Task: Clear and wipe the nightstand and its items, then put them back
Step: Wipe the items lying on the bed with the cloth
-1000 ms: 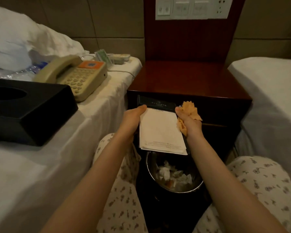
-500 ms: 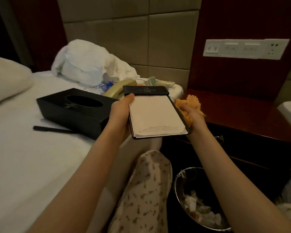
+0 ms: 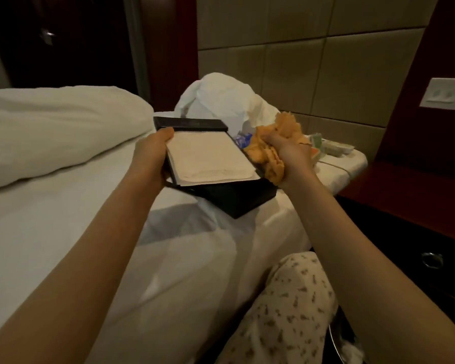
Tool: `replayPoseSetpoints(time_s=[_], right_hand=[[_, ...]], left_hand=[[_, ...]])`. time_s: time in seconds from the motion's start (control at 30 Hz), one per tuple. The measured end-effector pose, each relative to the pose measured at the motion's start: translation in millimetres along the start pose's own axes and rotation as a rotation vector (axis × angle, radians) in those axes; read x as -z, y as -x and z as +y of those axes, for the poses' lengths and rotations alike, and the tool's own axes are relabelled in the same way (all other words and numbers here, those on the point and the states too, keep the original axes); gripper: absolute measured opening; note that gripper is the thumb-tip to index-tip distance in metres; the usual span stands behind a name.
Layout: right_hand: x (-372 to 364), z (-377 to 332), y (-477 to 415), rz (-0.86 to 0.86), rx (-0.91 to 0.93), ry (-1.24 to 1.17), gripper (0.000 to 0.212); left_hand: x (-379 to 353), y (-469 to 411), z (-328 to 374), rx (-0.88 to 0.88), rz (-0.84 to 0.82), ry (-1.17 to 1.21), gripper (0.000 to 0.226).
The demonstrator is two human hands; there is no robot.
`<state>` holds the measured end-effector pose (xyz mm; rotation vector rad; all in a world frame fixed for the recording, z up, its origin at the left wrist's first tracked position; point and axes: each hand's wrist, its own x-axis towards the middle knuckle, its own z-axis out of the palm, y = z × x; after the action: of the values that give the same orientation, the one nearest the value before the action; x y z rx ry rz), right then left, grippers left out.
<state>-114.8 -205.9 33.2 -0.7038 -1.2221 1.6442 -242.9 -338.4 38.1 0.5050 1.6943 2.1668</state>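
clearing step, it seems: left hand (image 3: 153, 156) grips the notepad (image 3: 208, 156) over the bed (image 3: 63, 219), just above the tissue box (image 3: 237, 198), right hand (image 3: 292, 158) bunching the cloth (image 3: 271, 153); next, set it down flat.

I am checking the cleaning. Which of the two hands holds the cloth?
The right hand grips the bunched orange cloth. The left hand holds only the notepad by its edge.

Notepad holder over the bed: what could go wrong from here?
1. The left hand pinches only one edge of the notepad holder; its loose paper could slide off.
2. The right hand is full of orange cloth, so its hold on the holder looks weak.
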Motion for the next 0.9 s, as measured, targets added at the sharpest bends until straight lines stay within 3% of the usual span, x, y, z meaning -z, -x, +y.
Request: replayPoseSetpoints(time_s=[0.1,0.2,0.33,0.43,0.6,0.7,0.83,0.9], right_hand=[[-17,8,4,-0.099,-0.035,0.091,0.033],[-30,18,8,-0.172,-0.049,0.121,0.02],[-43,31,12,-0.223,0.004,0.228,0.04],[-46,31,15,-0.241,0.046,0.288,0.045],[-50,35,13,-0.239,0.054,0.341,0.034],[-54,38,11,-0.233,0.053,0.385,0.034],[-54,38,9,-0.247,0.045,0.384,0.039],[-55,38,8,-0.245,0.032,0.391,0.042]], left_hand=[[32,-8,2,-0.01,0.102,-0.027,0.034],[59,-15,-4,0.028,0.177,-0.062,0.036],[86,-25,-24,0.143,0.241,-0.086,0.036],[96,-29,-36,0.211,0.252,-0.119,0.027],[93,-24,-42,0.233,0.236,-0.186,0.012],[94,-25,-49,0.214,0.195,-0.417,0.018],[93,-21,-51,0.081,0.27,-1.107,0.038],[87,-18,-50,0.034,0.276,-1.203,0.048]])
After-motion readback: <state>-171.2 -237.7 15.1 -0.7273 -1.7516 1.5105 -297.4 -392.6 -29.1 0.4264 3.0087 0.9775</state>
